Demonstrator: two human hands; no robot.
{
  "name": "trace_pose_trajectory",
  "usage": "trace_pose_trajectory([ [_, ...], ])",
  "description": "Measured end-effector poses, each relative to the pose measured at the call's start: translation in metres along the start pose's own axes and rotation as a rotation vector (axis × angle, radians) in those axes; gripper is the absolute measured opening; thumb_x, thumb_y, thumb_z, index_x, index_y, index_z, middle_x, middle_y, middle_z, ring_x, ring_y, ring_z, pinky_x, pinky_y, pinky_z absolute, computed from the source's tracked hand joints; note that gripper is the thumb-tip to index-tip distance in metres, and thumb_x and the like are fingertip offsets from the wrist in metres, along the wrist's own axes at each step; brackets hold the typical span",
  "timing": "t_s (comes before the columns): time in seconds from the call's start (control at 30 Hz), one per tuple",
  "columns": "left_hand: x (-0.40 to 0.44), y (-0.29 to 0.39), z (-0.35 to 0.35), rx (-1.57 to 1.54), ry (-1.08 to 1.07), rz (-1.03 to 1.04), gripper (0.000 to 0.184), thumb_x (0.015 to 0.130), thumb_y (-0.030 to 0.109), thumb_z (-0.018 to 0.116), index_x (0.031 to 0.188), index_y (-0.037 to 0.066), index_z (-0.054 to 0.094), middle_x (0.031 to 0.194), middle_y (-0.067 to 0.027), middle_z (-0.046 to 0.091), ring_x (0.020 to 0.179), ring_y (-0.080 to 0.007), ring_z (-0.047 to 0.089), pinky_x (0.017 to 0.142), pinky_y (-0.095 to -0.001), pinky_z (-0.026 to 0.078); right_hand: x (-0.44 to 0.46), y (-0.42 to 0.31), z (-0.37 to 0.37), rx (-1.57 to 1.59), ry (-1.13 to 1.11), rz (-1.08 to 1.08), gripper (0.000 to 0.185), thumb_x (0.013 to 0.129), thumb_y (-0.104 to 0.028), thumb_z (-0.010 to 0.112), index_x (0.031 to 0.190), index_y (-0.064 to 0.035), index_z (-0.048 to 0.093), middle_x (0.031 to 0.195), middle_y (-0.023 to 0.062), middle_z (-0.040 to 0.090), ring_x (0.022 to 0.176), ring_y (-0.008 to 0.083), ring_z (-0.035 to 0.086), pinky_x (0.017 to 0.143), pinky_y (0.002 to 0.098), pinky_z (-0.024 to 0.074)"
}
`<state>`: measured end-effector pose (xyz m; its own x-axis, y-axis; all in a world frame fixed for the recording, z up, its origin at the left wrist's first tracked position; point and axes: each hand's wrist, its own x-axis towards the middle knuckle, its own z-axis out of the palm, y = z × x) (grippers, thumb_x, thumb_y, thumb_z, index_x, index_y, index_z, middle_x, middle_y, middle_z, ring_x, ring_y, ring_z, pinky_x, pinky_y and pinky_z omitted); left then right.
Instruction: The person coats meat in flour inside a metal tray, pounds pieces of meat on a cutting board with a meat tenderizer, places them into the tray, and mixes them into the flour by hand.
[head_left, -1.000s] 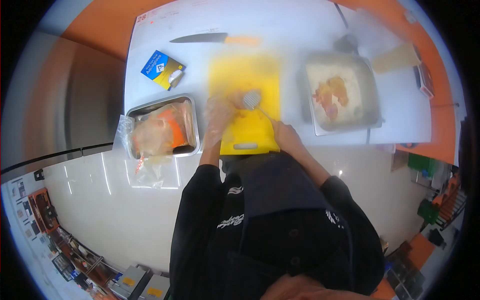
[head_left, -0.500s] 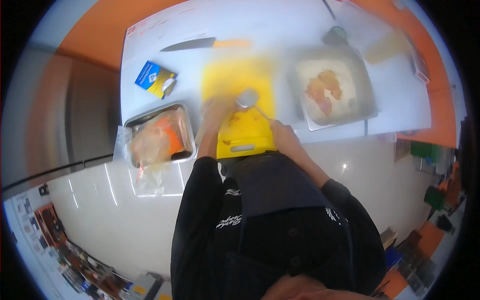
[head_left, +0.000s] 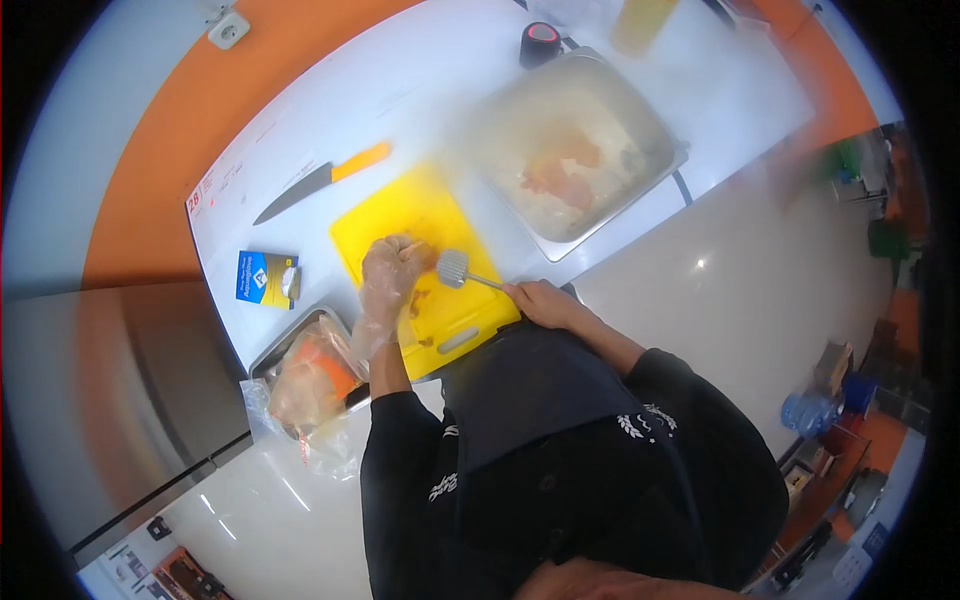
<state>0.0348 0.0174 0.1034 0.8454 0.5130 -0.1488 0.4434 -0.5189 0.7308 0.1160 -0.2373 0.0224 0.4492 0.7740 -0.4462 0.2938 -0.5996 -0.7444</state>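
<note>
My left hand (head_left: 388,278), in a clear plastic glove, is closed over the yellow cutting board (head_left: 372,217). At its fingers is a small piece of raw meat (head_left: 427,256), partly hidden by the hand. My right hand (head_left: 543,302) grips the handle of a metal meat mallet (head_left: 453,268), whose head hovers over or rests on the board beside the meat; I cannot tell which. A few meat scraps (head_left: 419,300) lie on the board nearer to me.
Beyond the board lies a knife (head_left: 318,182) with an orange handle. A metal pan (head_left: 560,238) at the right holds meat pieces in pale powder. At the left are a blue-yellow box (head_left: 262,278) and a tray (head_left: 262,368) with bagged meat. A dark round device (head_left: 540,45) stands behind.
The camera view has turned, so the table appears tilted. My left hand, blurred at the board's left edge before, is now sharper and beside the mallet head. The mallet stays in my right hand.
</note>
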Motion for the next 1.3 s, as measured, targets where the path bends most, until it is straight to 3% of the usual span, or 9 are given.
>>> trace_pose_trajectory([
  [0.17, 0.031, 0.038, -0.005, 0.170, 0.044, 0.187, 0.018, 0.077, 0.017, 0.061, 0.070, 0.002, 0.067, 0.076, -0.0173, 0.066, 0.068, -0.0330, 0.062, 0.065, -0.0373, 0.050, 0.006, 0.015, 0.007, 0.029, -0.013, 0.035, 0.061, 0.102, -0.047, 0.033, 0.095, 0.0044, 0.064, 0.094, 0.0293, 0.064, 0.094, 0.0458, 0.060, 0.085, 0.0477, 0.0467],
  [0.27, 0.040, 0.122, -0.030, 0.071, -0.079, 0.221, 0.027, 0.082, 0.028, 0.064, 0.073, 0.002, 0.067, 0.065, -0.0074, 0.065, 0.061, -0.0163, 0.060, 0.060, -0.0299, 0.047, 0.003, 0.010, 0.003, 0.032, -0.024, 0.039, 0.060, 0.102, -0.047, 0.033, 0.095, 0.0041, 0.064, 0.094, 0.0295, 0.064, 0.094, 0.0457, 0.061, 0.086, 0.0476, 0.0467],
  [0.4, 0.090, 0.142, -0.011, -0.291, -0.198, 0.478, 0.031, 0.084, 0.031, 0.061, 0.083, 0.000, 0.067, 0.071, -0.0105, 0.067, 0.068, -0.0180, 0.062, 0.069, -0.0297, 0.048, 0.000, 0.008, 0.001, 0.033, -0.005, 0.007, 0.061, 0.102, -0.048, 0.033, 0.095, 0.0041, 0.064, 0.094, 0.0297, 0.064, 0.094, 0.0457, 0.061, 0.086, 0.0477, 0.0466],
  [0.47, 0.110, 0.143, 0.007, -0.466, -0.279, 0.372, 0.036, 0.086, 0.033, 0.059, 0.090, -0.001, 0.067, 0.080, -0.0141, 0.070, 0.077, -0.0217, 0.065, 0.076, -0.0319, 0.049, 0.001, 0.010, 0.002, 0.025, -0.012, 0.018, 0.061, 0.102, -0.048, 0.033, 0.094, 0.0040, 0.064, 0.094, 0.0297, 0.064, 0.094, 0.0456, 0.061, 0.086, 0.0478, 0.0466],
  [0.57, 0.119, 0.163, 0.029, 0.175, 0.036, 0.042, 0.040, 0.087, 0.034, 0.057, 0.102, -0.002, 0.067, 0.096, -0.0179, 0.070, 0.091, -0.0283, 0.066, 0.086, -0.0364, 0.048, 0.000, 0.007, -0.002, 0.020, -0.026, 0.039, 0.060, 0.101, -0.048, 0.034, 0.093, 0.0038, 0.064, 0.094, 0.0292, 0.064, 0.093, 0.0455, 0.061, 0.085, 0.0477, 0.0467],
  [0.97, 0.015, -0.037, -0.042, 0.341, 0.499, 0.309, 0.037, 0.090, 0.031, 0.059, 0.111, 0.000, 0.065, 0.102, -0.0162, 0.068, 0.094, -0.0338, 0.066, 0.085, -0.0403, 0.051, 0.014, 0.024, 0.004, 0.000, -0.078, -0.093, 0.042, 0.100, -0.032, 0.038, 0.105, 0.0032, 0.061, 0.105, 0.0283, 0.062, 0.101, 0.0441, 0.058, 0.088, 0.0469, 0.0448],
  [1.13, -0.121, -0.026, -0.110, 0.167, 0.920, -0.374, 0.032, 0.093, 0.026, 0.058, 0.110, -0.001, 0.063, 0.108, -0.0159, 0.067, 0.094, -0.0302, 0.066, 0.081, -0.0349, 0.050, 0.024, 0.024, 0.011, 0.142, -0.071, -0.006, 0.053, 0.102, -0.042, 0.039, 0.095, 0.0060, 0.061, 0.087, 0.0199, 0.065, 0.085, 0.0286, 0.062, 0.079, 0.0388, 0.0462],
  [1.27, -0.221, -0.174, -0.138, 0.120, 1.187, -0.460, 0.031, 0.087, 0.012, 0.057, 0.114, -0.002, 0.061, 0.111, -0.0203, 0.065, 0.102, -0.0324, 0.063, 0.088, -0.0389, 0.049, 0.028, 0.010, 0.005, 0.110, -0.093, 0.026, 0.052, 0.101, -0.041, 0.041, 0.087, 0.0056, 0.060, 0.076, 0.0151, 0.060, 0.074, 0.0229, 0.056, 0.071, 0.0364, 0.0450],
  [1.3, -0.231, -0.177, -0.149, 0.162, 0.982, -0.569, 0.031, 0.086, 0.013, 0.058, 0.115, -0.001, 0.061, 0.111, -0.0197, 0.065, 0.103, -0.0325, 0.063, 0.089, -0.0384, 0.049, 0.028, 0.005, 0.003, 0.096, -0.090, 0.016, 0.051, 0.101, -0.040, 0.042, 0.085, 0.0053, 0.059, 0.073, 0.0141, 0.059, 0.072, 0.0217, 0.055, 0.069, 0.0361, 0.0445],
])
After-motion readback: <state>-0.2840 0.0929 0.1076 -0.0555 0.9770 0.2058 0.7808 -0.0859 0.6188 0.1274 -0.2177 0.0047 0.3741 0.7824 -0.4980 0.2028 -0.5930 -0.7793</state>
